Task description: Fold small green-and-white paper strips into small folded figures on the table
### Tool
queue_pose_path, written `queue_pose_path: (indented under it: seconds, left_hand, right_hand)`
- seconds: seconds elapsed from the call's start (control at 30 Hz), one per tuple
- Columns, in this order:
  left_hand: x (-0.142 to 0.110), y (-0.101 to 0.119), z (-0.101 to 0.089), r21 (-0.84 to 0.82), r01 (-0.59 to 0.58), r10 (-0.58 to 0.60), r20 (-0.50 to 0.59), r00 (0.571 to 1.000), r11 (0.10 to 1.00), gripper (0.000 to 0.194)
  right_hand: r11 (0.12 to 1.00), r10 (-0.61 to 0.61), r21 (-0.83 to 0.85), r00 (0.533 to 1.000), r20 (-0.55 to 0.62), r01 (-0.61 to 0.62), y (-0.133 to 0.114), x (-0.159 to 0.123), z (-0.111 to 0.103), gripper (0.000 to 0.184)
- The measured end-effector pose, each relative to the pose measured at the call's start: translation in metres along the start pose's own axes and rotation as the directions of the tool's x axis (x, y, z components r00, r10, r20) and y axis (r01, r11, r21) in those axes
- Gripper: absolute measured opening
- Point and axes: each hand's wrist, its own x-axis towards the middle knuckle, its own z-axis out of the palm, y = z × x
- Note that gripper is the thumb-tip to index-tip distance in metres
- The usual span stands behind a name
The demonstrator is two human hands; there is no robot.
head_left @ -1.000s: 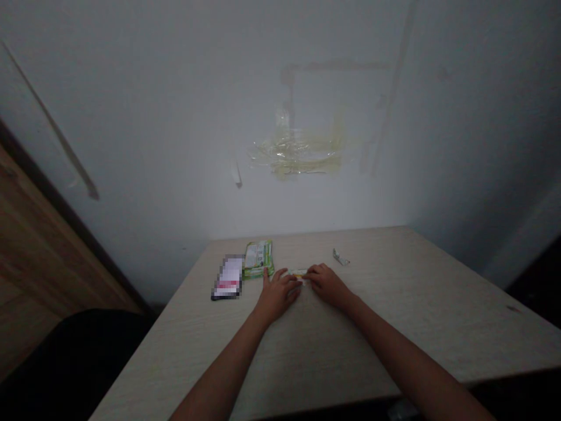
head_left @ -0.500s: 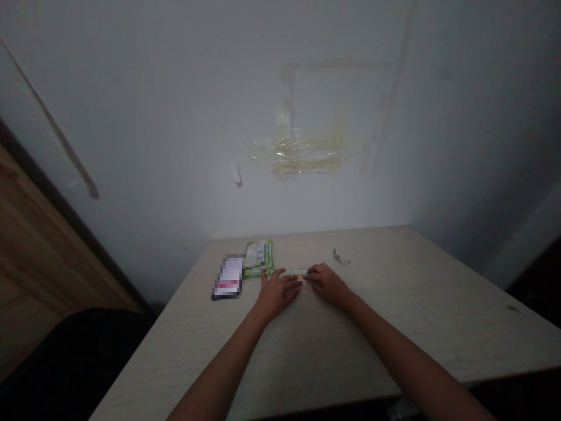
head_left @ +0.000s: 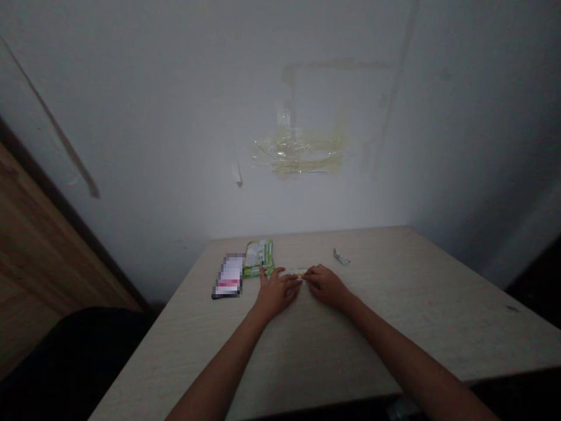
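Note:
A small flat strip, whitish-green with a yellow patch, lies on the table between my two hands. My left hand rests low over the tabletop with fingers spread, its fingertips at the strip's left and near side. The fingers of my right hand are curled together on the strip's right end. Both hands partly cover it, so its full shape and kind do not show. Just beyond my left hand are green-and-white printed packets, stacked flat.
A phone with a blurred-out screen lies left of the packets. A crumpled wrapper piece sits beyond my right hand. The pale wooden table meets a wall with old tape on it. A dark rounded shape stands at the left.
My right hand has shifted very slightly at the strip's right end. My left hand and the other things look almost the same.

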Motion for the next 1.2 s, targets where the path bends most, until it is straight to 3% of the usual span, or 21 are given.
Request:
queue_pose_path:
  seconds: [0.17,0.87,1.2]
  left_hand:
    - [0.002,-0.001,-0.003,0.043,0.007,-0.005,-0.038,0.999,0.999,0.026]
    - [0.008,-0.021,-0.004,0.166,0.183,-0.158,-0.152,0.976,0.969,0.027]
    - [0.005,-0.017,-0.003,0.201,0.096,-0.064,-0.158,0.985,0.975,0.028]
  right_hand:
    - [1.000,0.007,-0.012,1.000,-0.004,-0.007,-0.007,0.000,-0.004,0.025]
    - [1.000,0.003,0.010,1.000,0.025,-0.004,-0.005,0.002,-0.004,0.027]
    - [0.998,0.012,0.066,0.999,-0.036,-0.010,-0.005,0.000,0.000,0.027]
